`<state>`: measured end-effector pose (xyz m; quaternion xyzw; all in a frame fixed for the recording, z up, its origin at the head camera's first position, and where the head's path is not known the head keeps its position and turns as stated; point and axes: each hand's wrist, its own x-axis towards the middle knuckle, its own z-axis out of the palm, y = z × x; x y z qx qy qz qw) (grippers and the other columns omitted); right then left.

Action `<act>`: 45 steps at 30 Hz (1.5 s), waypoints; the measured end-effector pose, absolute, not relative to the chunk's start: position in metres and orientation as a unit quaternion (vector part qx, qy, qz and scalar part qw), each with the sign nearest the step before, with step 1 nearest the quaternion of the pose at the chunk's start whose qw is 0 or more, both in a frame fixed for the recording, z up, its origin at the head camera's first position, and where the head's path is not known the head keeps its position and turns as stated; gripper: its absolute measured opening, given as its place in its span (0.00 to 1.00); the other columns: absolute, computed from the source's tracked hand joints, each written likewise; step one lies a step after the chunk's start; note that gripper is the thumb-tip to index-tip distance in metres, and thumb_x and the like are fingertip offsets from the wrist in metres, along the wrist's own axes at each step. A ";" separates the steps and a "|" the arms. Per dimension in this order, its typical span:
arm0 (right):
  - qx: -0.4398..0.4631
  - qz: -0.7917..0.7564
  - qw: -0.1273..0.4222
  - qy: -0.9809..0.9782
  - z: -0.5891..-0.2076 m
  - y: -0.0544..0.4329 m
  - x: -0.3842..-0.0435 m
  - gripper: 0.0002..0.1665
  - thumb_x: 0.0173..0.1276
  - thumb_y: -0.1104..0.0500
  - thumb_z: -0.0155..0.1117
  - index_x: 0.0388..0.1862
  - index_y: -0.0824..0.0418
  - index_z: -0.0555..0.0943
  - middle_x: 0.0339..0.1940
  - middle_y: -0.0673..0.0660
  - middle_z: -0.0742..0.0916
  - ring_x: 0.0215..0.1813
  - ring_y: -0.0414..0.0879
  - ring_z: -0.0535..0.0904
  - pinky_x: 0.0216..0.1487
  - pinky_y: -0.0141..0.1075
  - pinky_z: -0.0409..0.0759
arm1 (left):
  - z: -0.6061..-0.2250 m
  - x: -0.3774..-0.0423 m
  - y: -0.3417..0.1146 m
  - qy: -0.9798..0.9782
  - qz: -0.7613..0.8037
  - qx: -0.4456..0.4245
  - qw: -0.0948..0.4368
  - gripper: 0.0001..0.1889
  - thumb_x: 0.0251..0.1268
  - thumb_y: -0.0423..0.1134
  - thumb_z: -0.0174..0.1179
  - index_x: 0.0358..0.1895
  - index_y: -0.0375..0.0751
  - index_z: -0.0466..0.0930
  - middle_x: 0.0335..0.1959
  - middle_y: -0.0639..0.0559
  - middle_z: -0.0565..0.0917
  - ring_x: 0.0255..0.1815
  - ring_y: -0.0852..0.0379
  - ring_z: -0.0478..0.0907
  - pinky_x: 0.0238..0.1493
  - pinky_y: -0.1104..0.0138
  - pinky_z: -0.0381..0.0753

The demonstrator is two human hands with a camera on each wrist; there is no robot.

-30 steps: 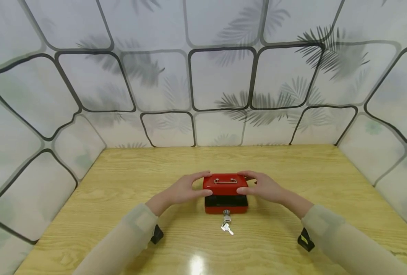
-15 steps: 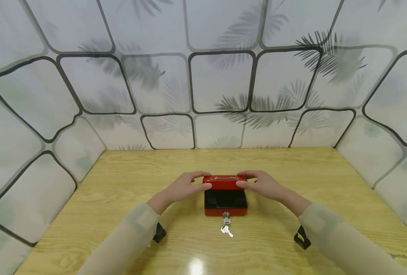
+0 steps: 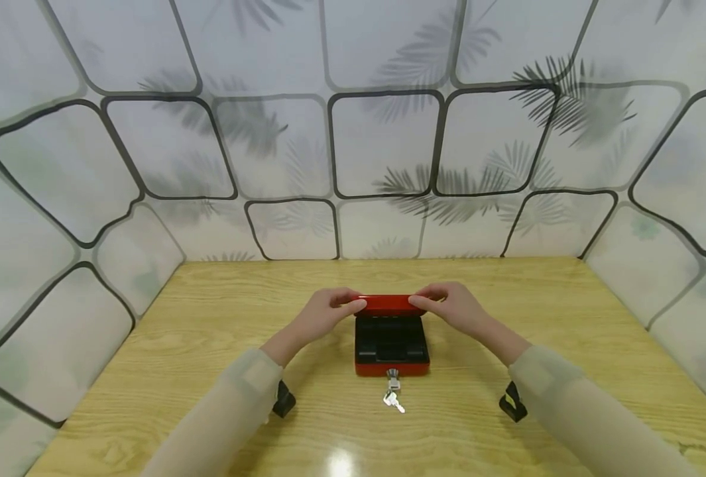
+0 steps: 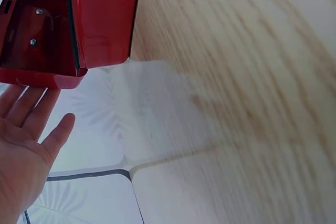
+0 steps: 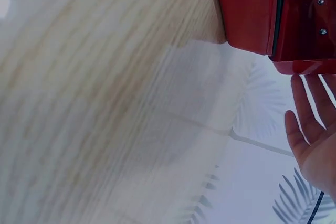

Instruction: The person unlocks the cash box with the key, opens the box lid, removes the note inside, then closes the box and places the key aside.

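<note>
A small red cash box (image 3: 364, 369) stands on the table with its lid (image 3: 386, 307) raised at the back, showing a black inner tray (image 3: 391, 339). My left hand (image 3: 324, 313) holds the lid's left end, thumb on the near edge and fingers behind. At the right end, my right hand (image 3: 459, 309) grips it the same way. From the front lock (image 3: 392, 373) hangs a ring of silver keys (image 3: 393, 399). Both wrist views show the lid's red underside (image 4: 39, 53) with two screws, and the fingers (image 5: 307, 103) fairly straight against its side.
The box rests on a light wood-grain table (image 3: 239, 291). Pale patterned panels (image 3: 382, 146) enclose it at the back and both sides. A black wrist device (image 3: 284, 399) hangs under the left sleeve and another (image 3: 512, 402) under the right.
Both hands have swung the lid up and back from partly open to well raised. The black tray has come into full view. The box base and keys have stayed in place.
</note>
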<state>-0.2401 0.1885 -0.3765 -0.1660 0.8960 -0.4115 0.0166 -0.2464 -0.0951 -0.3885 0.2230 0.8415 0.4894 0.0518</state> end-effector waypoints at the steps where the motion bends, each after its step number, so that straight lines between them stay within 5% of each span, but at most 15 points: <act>1: -0.162 -0.413 0.010 0.896 -0.376 0.188 -0.241 0.23 0.66 0.40 0.64 0.45 0.57 0.86 0.38 0.50 0.87 0.44 0.48 0.80 0.44 0.44 0.76 | -0.389 -0.248 -0.094 0.840 0.494 0.220 0.044 0.18 0.68 0.52 0.60 0.50 0.43 0.84 0.43 0.54 0.85 0.46 0.56 0.79 0.53 0.56 0.76; 14: -0.107 -0.429 -0.023 0.896 -0.374 0.185 -0.268 0.29 0.67 0.34 0.59 0.29 0.58 0.86 0.27 0.57 0.86 0.29 0.56 0.75 0.30 0.40 0.68 | -0.383 -0.268 -0.083 0.841 0.506 0.189 -0.036 0.16 0.67 0.53 0.60 0.43 0.44 0.85 0.37 0.56 0.86 0.41 0.58 0.80 0.49 0.59 0.78; 21: -0.113 -0.438 -0.031 0.891 -0.375 0.183 -0.276 0.28 0.69 0.37 0.59 0.32 0.60 0.86 0.22 0.58 0.85 0.33 0.63 0.80 0.29 0.40 0.69 | -0.385 -0.277 -0.081 0.835 0.520 0.175 -0.042 0.14 0.68 0.49 0.61 0.42 0.43 0.85 0.35 0.54 0.86 0.37 0.57 0.81 0.46 0.60 0.80; 31: -0.102 -0.449 -0.035 0.887 -0.377 0.180 -0.280 0.34 0.68 0.35 0.57 0.21 0.63 0.80 0.20 0.64 0.84 0.32 0.64 0.79 0.27 0.40 0.65 | -0.386 -0.281 -0.079 0.833 0.528 0.161 -0.046 0.14 0.68 0.49 0.61 0.42 0.42 0.86 0.35 0.53 0.86 0.36 0.56 0.82 0.45 0.60 0.80; 45: -0.112 -0.452 -0.039 0.884 -0.376 0.182 -0.279 0.29 0.69 0.37 0.57 0.29 0.61 0.86 0.23 0.63 0.85 0.32 0.64 0.79 0.31 0.41 0.70 | -0.384 -0.280 -0.080 0.829 0.530 0.172 -0.042 0.14 0.68 0.49 0.61 0.42 0.42 0.85 0.36 0.54 0.86 0.38 0.56 0.81 0.46 0.59 0.80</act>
